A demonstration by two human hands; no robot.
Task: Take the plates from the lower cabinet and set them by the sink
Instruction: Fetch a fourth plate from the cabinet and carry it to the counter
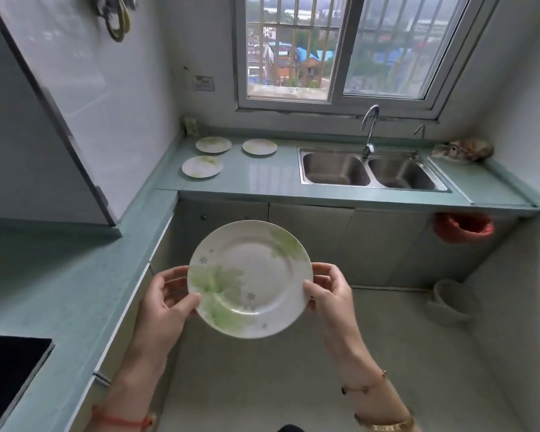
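Note:
I hold a white plate with green leaf prints [250, 279] level in front of me, above the floor. My left hand [169, 299] grips its left rim, thumb on top and fingers beneath. My right hand [328, 291] grips the right rim the same way. Three matching plates lie flat on the green counter left of the sink: one at the back left [213, 144], one at the back right [259, 146], one nearer the front [202, 166]. The steel double sink [301, 165] is set into the counter under the window.
The green counter [262, 182] runs left along the wall to a black hob [7, 369]. Closed lower cabinet doors [312, 232] face me under the sink. A red bag [463, 227] hangs at the right, a white bowl [449, 302] is on the floor, a cloth [463, 149] lies right of the sink.

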